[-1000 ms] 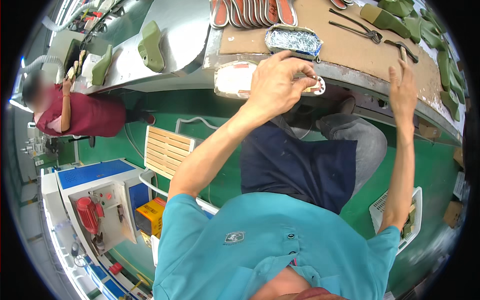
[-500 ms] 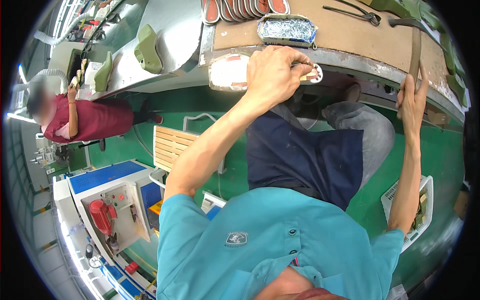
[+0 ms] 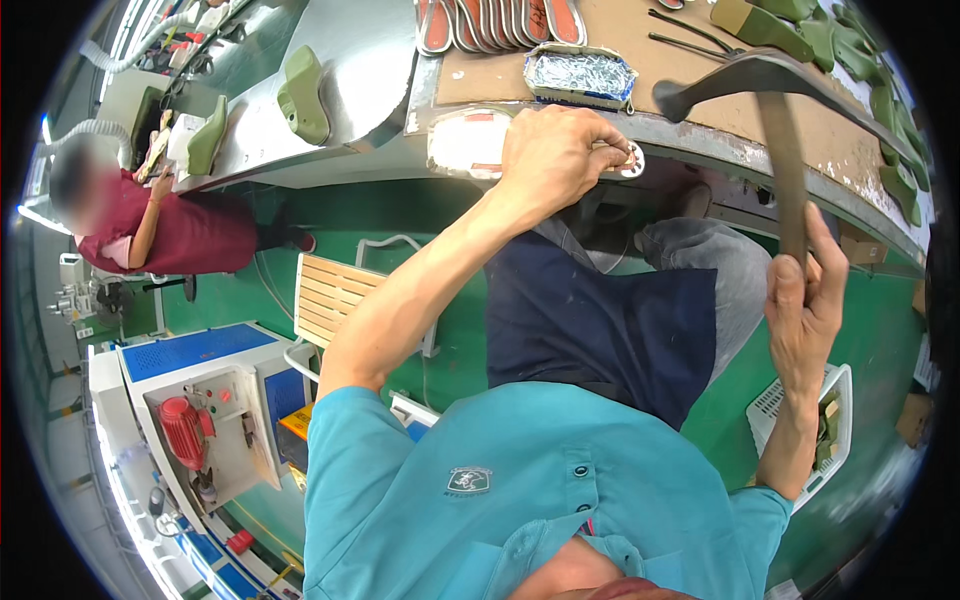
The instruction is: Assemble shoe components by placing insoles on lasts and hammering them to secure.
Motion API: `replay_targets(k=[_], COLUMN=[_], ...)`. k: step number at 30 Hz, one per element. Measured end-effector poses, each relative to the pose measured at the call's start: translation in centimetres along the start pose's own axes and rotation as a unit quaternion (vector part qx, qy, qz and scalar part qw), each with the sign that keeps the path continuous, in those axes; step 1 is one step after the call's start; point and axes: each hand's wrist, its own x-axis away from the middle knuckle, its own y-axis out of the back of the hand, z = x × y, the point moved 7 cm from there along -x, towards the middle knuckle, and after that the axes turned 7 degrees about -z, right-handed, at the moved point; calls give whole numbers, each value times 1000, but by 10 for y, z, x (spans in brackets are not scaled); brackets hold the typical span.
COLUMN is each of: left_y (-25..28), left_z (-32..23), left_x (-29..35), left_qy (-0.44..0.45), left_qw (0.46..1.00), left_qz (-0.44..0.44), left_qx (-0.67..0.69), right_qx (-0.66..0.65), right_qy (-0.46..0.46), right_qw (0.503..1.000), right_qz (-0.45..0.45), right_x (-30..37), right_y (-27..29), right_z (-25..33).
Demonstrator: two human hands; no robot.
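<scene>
A white and reddish shoe sole (image 3: 465,142) lies lengthwise at the bench's front edge, a strong glare on its left part. My left hand (image 3: 555,155) rests over its middle, thumb and fingers pinched together near the holed right end; anything between the fingertips is too small to make out. On the right, my right hand (image 3: 805,300) grips the wooden handle of a hammer (image 3: 783,165), its dark curved head raised above the bench edge. A box of small nails (image 3: 580,77) sits just behind my left hand.
Red-faced soles (image 3: 505,22) stand in a row at the back, with pincers (image 3: 690,42) to their right. Green shoe lasts (image 3: 303,95) lie on both sides. A white basket (image 3: 845,400) stands lower right. Another person (image 3: 185,225) works at far left.
My right hand has drawn back toward me with the hammer, whose head now looms larger and further left. My left hand keeps its pinch at the sole; the whole view has shifted slightly.
</scene>
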Motion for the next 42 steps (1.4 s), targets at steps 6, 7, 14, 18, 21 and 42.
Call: replay_targets(k=[6, 7, 14, 18, 21, 42], left_y=[0, 0, -3, 5, 8, 1], left_z=[-2, -2, 0, 12, 12, 6], left_x=[0, 0, -1, 7, 11, 9], left_qy=[5, 16, 8, -98, -191, -148], left_qw=[1000, 1000, 995, 974, 952, 957], left_qz=[14, 18, 82, 122, 99, 133], left_qx=[12, 10, -56, -163, -219, -210], right_qx=[126, 147, 57, -39, -23, 192], right_qy=[156, 152, -11, -35, -59, 115], right_qw=[978, 977, 998, 997, 997, 974], right_qz=[-49, 11, -21, -52, -46, -22], right_x=[9, 9, 18, 32, 36, 11], right_y=[-9, -26, -12, -3, -7, -34], right_z=[5, 3, -17, -19, -24, 9])
